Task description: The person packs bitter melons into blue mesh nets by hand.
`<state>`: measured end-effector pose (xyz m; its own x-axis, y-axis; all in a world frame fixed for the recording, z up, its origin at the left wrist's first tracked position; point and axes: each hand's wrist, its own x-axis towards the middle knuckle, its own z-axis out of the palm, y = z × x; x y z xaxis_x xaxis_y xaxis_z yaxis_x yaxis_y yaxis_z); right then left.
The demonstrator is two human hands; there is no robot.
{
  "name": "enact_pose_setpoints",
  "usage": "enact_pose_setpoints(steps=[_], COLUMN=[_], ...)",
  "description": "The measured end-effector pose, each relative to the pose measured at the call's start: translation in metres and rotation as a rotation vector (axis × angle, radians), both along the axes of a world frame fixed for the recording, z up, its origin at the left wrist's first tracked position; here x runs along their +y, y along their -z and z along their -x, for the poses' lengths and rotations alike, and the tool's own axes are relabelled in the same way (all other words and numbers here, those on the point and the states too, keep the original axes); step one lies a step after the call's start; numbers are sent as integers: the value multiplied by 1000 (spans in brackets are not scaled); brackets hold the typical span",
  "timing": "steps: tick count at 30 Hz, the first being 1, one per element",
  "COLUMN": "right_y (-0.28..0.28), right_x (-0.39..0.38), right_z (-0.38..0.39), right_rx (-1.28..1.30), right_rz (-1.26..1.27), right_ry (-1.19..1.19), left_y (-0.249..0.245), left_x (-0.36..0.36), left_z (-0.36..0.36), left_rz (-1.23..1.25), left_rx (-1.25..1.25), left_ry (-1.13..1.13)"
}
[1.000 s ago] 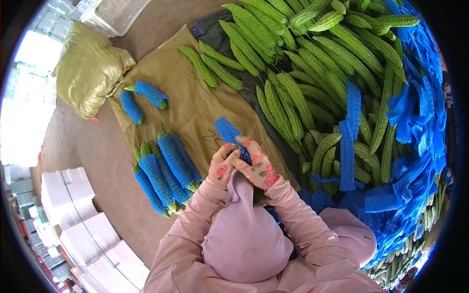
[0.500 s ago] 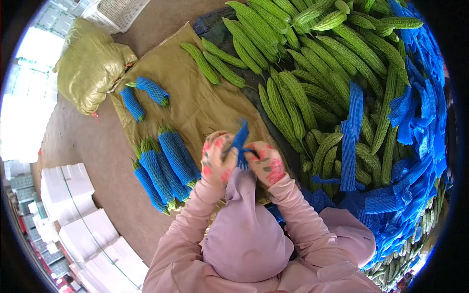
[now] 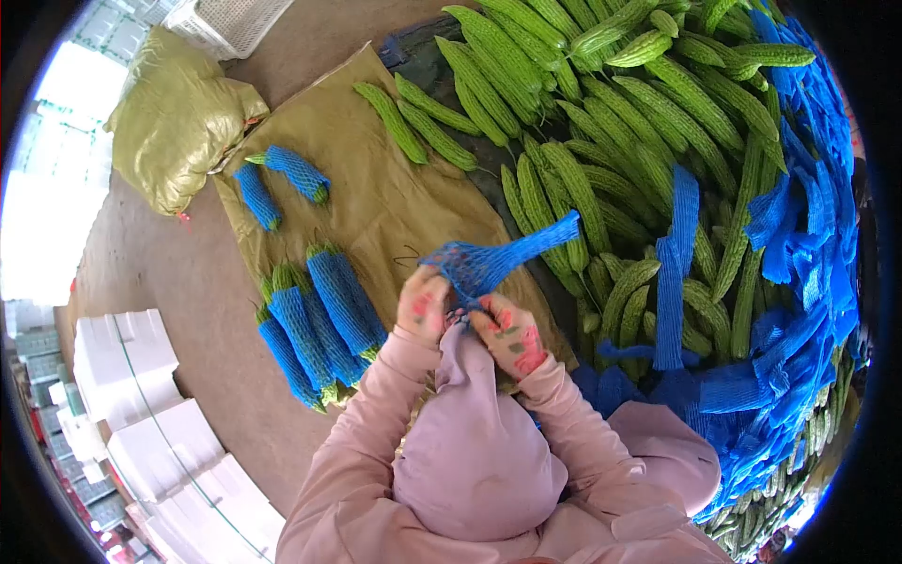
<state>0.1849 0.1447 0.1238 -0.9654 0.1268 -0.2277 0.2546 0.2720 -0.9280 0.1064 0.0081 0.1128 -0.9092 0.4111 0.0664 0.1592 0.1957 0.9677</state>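
Observation:
Between my two hands a blue mesh sleeve [image 3: 484, 266] is spread wide at its near end, while its narrow tail points to the upper right. My left hand [image 3: 423, 305], in a flowered glove, is closed on the sleeve's left edge. The fingers of my right hand [image 3: 512, 336] pinch its near edge, partly hidden by the netting. To the left, several bitter melons in blue mesh sleeves [image 3: 343, 293] lie side by side on an olive sheet [image 3: 376, 207]. Two more wrapped bitter melons [image 3: 296, 173] rest farther up the sheet.
A large heap of bare bitter melons [image 3: 639, 122] covers the right side, with a pile of blue sleeves [image 3: 799, 329] along its outer edge. A stuffed olive sack [image 3: 178, 122], a white crate [image 3: 230, 23] and strapped white boxes [image 3: 160, 423] stand at left.
The blue sleeve was bunched and narrow between my fingers; now it is stretched open, its tail swung to the right. Both hands have shifted slightly toward me.

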Motion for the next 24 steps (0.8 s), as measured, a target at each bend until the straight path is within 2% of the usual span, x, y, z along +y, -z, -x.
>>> enact_pose_setpoints(steps=[2, 4, 5, 6, 7, 8, 10, 12, 13, 16, 17, 18, 20, 21, 22, 24], right_y=[0, 1, -1, -8, -14, -16, -27, -26, -33, -30, -32, -32, -32, -28, -31, -29], right_x=[-6, -7, -6, -3, 0, 3, 2, -5, -4, 0, 5, 9, 15, 9, 7, 5], right_z=[-10, -11, -8, -1, 7, 12, 16, 11, 12, 9, 8, 8, 6, 3, 2, 5], right_rx=[-59, 152, 152, 109, 65, 19, 47, -124, 80, 61, -186, -184, -369, -319, -149, -51], right_rz=[65, -151, -150, 163, 476, 790, 641, 400, 269, 282, 535, 534, 779, 783, 636, 538], right_ry=[-2, -92, -91, 28, 150, 275, 154, -59, -186, -173, -115, -104, -155, -215, -359, -518], left_y=[-13, 1, 12, 26, 32, 40, 123, 98, 81, 63, 58, 52, 39, 30, 23, 16], left_x=[2, 10, 16, 18, 7, 11, -4, 7, 16, 31, 35, 37, 37, 35, 34, 30], left_z=[4, -2, -6, -9, -5, -12, -12, 11, 23, 39, 39, 36, 22, 12, 7, 6], left_rz=[-1055, -1112, -987, -861, -244, 230, 322, 266, 234, 205, 195, 189, 177, 173, 188, 292], left_rx=[-914, -904, -833, -761, -457, 29, 123, -24, -95, -175, -177, -168, -112, -59, -17, 77], left_ry=[-168, -190, -182, -172, -35, -7, 221, 216, 196, 191, 186, 182, 167, 163, 164, 184])
